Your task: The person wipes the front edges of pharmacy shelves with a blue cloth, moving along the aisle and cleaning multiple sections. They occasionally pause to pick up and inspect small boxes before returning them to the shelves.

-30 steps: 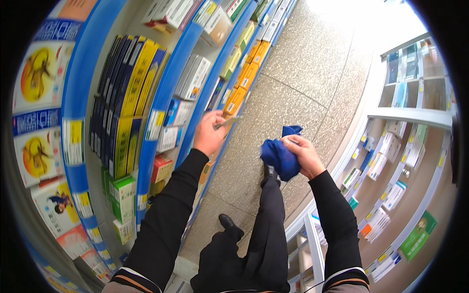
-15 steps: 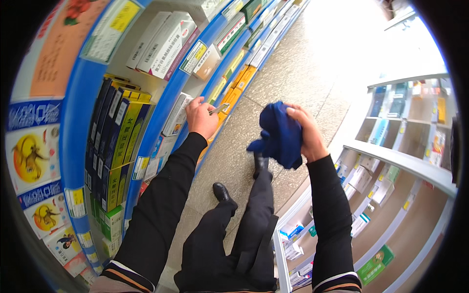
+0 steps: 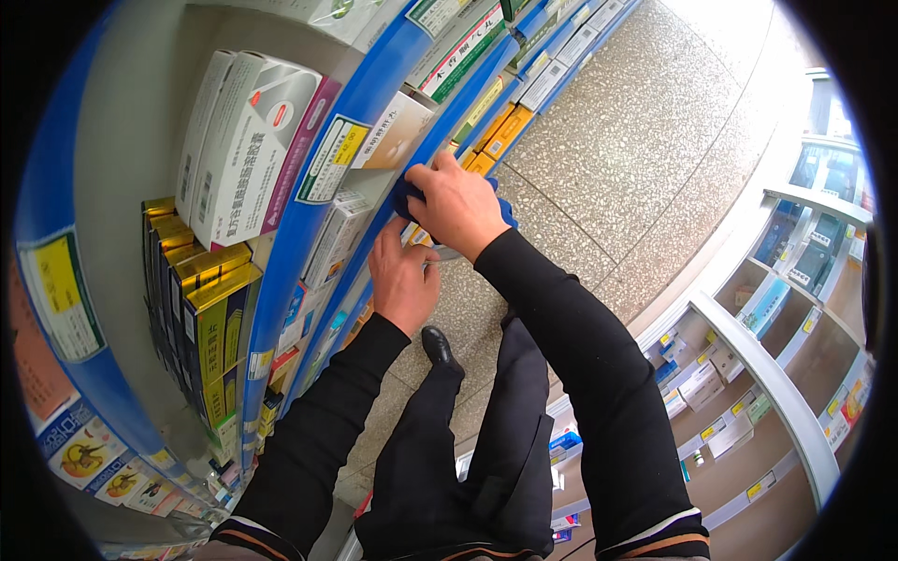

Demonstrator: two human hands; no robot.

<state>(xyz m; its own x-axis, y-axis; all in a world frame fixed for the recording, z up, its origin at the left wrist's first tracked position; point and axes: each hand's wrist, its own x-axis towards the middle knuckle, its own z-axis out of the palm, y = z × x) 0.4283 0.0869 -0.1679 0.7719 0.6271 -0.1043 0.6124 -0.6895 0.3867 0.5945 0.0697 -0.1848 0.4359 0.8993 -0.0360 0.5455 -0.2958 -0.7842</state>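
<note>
My right hand (image 3: 458,204) is closed on a dark blue cloth (image 3: 403,198) and presses it against the blue shelf edge (image 3: 374,229). Part of the cloth also shows past the far side of the hand. Just below and left of it, my left hand (image 3: 404,282) has its fingers bent at the same shelf edge. A thin grey metal piece (image 3: 449,252) sticks out beside its thumb, mostly hidden by the hand. Close to both hands are a white medicine box (image 3: 335,234) and a brown-and-white box (image 3: 393,131) on the shelves.
Shelves at the left hold large white boxes (image 3: 253,150) and a stack of black-and-gold boxes (image 3: 215,309). Price labels (image 3: 332,161) line the blue edges. Speckled floor (image 3: 617,140) runs between these and a white-framed glass case (image 3: 767,374) at the right. My shoe (image 3: 438,348) stands below.
My right hand has brought the cloth left from over the aisle to the shelf edge. My left hand has moved slightly right and down in the picture. The view has come closer to the shelves.
</note>
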